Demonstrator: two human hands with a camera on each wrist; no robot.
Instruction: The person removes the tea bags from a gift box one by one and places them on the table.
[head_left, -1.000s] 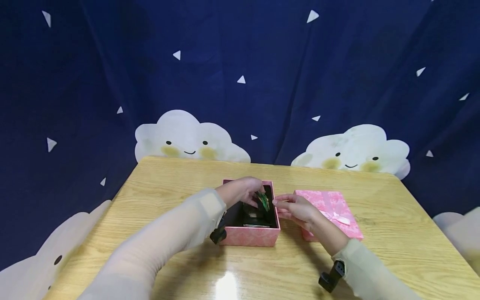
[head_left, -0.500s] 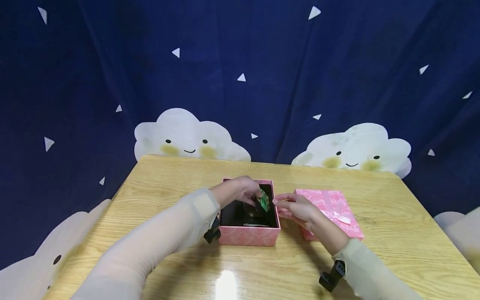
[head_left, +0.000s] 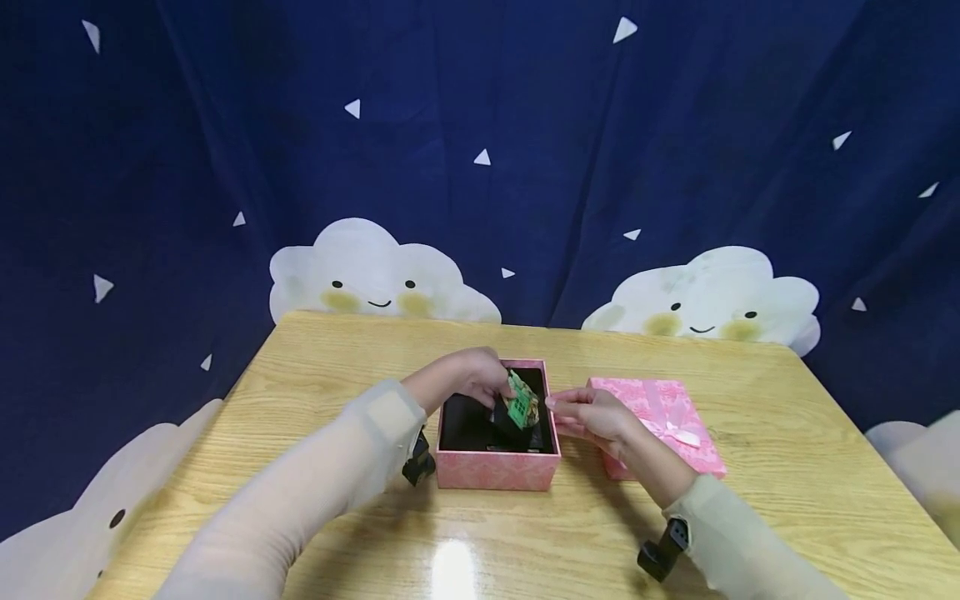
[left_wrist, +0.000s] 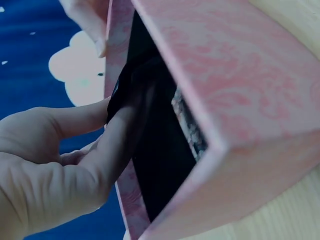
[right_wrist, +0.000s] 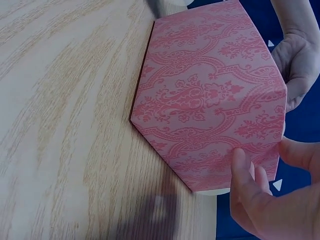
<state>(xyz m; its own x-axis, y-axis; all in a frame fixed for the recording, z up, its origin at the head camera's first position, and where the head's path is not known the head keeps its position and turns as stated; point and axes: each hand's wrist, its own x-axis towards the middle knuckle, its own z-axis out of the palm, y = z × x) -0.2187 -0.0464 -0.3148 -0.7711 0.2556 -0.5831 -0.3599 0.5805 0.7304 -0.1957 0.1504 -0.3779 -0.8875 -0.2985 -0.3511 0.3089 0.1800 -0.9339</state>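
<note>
The packet (head_left: 522,403) is pinched between the thumb and fingers of the left hand (head_left: 478,377), which is reached in from the left. It is held tilted in the box, near the right wall; whether the bottom is touched cannot be told. Its green patterned face is turned up and toward the right wall, while a black surface is seen at the fingers from the left wrist. In the head view the green face is slanted from far left to near right, its lower end pointed toward the near right corner; its true long axis is partly hidden by the hand.

The right hand (head_left: 592,419) is rested against the outside of the right wall, its fingers slightly bent, with one fingertip laid at the rim and others on the wall below; nothing is seen held in it.

The box (head_left: 498,472) is stood upright on the table (head_left: 360,342), its opening faced up and its near wall turned toward the person. Inside it, the edge of a flat item (left_wrist: 189,125) is seen by one wall. The lid (head_left: 630,393) is laid to the right, its bow (head_left: 681,437) upward. Behind, a blue curtain (head_left: 525,83) is hung, marked with clouds and white triangles.
</note>
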